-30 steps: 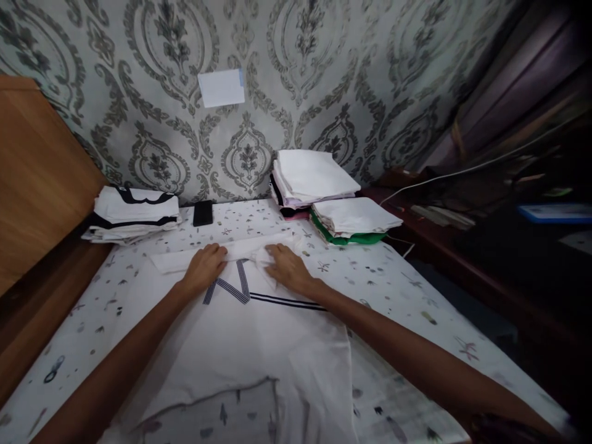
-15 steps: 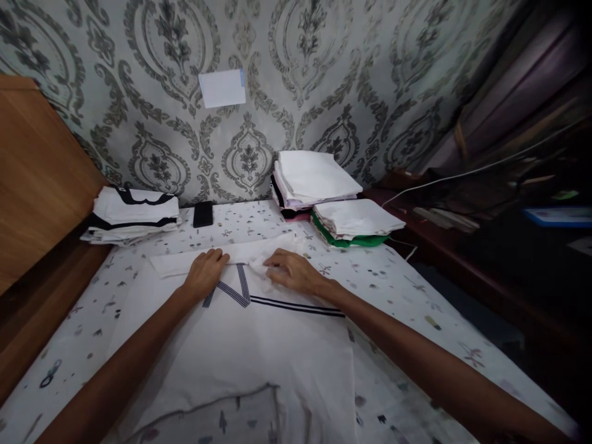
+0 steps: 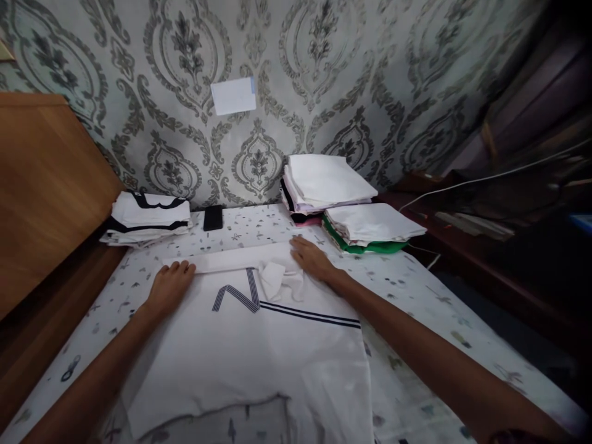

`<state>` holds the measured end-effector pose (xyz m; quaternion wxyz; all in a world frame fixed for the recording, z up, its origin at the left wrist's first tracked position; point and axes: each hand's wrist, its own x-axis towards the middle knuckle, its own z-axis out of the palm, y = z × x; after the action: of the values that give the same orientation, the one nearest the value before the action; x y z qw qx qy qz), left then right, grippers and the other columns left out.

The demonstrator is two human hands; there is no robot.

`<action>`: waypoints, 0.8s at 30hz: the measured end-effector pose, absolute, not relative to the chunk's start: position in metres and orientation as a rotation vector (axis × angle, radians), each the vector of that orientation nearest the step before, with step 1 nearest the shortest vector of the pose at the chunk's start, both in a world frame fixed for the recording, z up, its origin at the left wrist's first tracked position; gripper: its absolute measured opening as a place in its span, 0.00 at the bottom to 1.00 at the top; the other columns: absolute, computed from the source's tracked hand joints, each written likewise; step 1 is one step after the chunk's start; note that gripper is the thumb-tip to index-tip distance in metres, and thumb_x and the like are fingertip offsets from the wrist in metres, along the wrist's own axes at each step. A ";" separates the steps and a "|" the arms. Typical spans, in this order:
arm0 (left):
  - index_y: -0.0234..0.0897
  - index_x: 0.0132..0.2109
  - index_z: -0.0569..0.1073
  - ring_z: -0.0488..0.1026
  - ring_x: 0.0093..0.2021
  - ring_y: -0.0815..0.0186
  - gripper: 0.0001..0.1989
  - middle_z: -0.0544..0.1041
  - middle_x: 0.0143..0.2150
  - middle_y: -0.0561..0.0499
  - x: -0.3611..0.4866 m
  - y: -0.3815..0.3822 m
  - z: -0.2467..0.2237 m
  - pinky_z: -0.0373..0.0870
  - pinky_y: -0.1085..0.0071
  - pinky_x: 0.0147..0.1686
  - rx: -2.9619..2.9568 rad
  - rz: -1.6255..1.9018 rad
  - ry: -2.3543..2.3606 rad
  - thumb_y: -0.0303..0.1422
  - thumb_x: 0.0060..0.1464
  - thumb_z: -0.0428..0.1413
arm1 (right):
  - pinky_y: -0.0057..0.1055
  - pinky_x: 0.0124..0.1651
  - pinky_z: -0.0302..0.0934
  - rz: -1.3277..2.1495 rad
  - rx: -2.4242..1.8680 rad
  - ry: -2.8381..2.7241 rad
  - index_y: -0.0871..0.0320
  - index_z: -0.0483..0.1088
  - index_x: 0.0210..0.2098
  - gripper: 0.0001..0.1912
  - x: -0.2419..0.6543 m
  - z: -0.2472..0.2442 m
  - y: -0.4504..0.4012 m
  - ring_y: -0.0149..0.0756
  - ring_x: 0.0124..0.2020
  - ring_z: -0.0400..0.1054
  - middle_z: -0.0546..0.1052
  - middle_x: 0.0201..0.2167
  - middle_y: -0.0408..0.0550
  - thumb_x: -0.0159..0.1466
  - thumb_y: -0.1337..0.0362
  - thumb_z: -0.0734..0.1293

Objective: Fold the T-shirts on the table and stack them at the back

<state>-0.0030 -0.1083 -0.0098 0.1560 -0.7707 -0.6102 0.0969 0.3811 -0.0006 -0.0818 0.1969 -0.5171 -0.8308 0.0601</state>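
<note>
A white garment (image 3: 250,351) with dark striped trim lies spread on the patterned bedsheet, its far edge folded over in a long strip. At the left end of that strip is my left hand (image 3: 172,283), its fingers curled over the fabric edge. My right hand (image 3: 312,258) rests at the strip's right end with its fingers stretched out on the cloth. Between the hands, a crumpled bit of white fabric stands up beside the striped trim.
Folded clothes (image 3: 150,216) and a black phone (image 3: 213,217) lie at the back left. Two more folded stacks, a taller one (image 3: 328,179) and one with green cloth (image 3: 374,225), are at the back right. A wooden panel (image 3: 50,197) stands at the left.
My hands have moved apart, the left one leftward and the right one rightward along the folded strip. The right fingers have straightened. The view has shifted slightly.
</note>
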 end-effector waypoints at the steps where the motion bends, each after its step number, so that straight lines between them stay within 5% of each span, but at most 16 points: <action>1: 0.36 0.49 0.75 0.74 0.50 0.51 0.20 0.77 0.49 0.37 -0.010 -0.112 -0.008 0.69 0.56 0.46 -2.187 0.294 -1.775 0.18 0.58 0.44 | 0.46 0.70 0.52 0.177 -1.440 -2.325 0.68 0.68 0.60 0.24 0.382 -0.084 0.001 0.46 0.68 0.59 0.69 0.63 0.63 0.69 0.64 0.57; 8: 0.31 0.50 0.75 0.74 0.50 0.47 0.21 0.78 0.49 0.35 -0.027 -0.128 0.003 0.67 0.49 0.48 -2.108 0.387 -1.867 0.19 0.59 0.41 | 0.48 0.69 0.52 0.236 -1.466 -2.313 0.66 0.67 0.62 0.26 0.383 -0.074 0.003 0.50 0.68 0.57 0.68 0.64 0.62 0.66 0.66 0.61; 12: 0.29 0.55 0.73 0.72 0.56 0.49 0.22 0.77 0.54 0.34 0.009 -0.113 0.004 0.65 0.50 0.56 -2.229 0.101 -1.917 0.23 0.63 0.40 | 0.48 0.69 0.52 0.208 -1.383 -2.337 0.64 0.68 0.62 0.24 0.360 -0.063 0.007 0.49 0.69 0.57 0.70 0.63 0.61 0.67 0.67 0.60; 18: 0.29 0.71 0.54 0.48 0.74 0.55 0.35 0.52 0.74 0.37 0.056 -0.074 -0.031 0.50 0.55 0.69 -2.646 -0.147 -1.986 0.49 0.67 0.37 | 0.50 0.69 0.49 0.265 -1.423 -2.483 0.61 0.64 0.65 0.26 0.333 -0.069 0.005 0.50 0.70 0.53 0.63 0.67 0.61 0.70 0.57 0.62; 24: 0.28 0.72 0.52 0.44 0.75 0.52 0.37 0.50 0.74 0.34 -0.009 -0.067 -0.057 0.46 0.48 0.69 -2.411 -0.035 -2.131 0.49 0.66 0.38 | 0.56 0.70 0.41 0.249 -1.510 -2.452 0.55 0.61 0.67 0.28 0.341 -0.075 0.000 0.49 0.72 0.47 0.58 0.71 0.58 0.71 0.52 0.60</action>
<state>-0.0087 -0.0667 -0.0568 -0.0383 -0.7487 -0.6617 -0.0107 0.3411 0.0000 -0.0755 0.1250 -0.5183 -0.8417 0.0856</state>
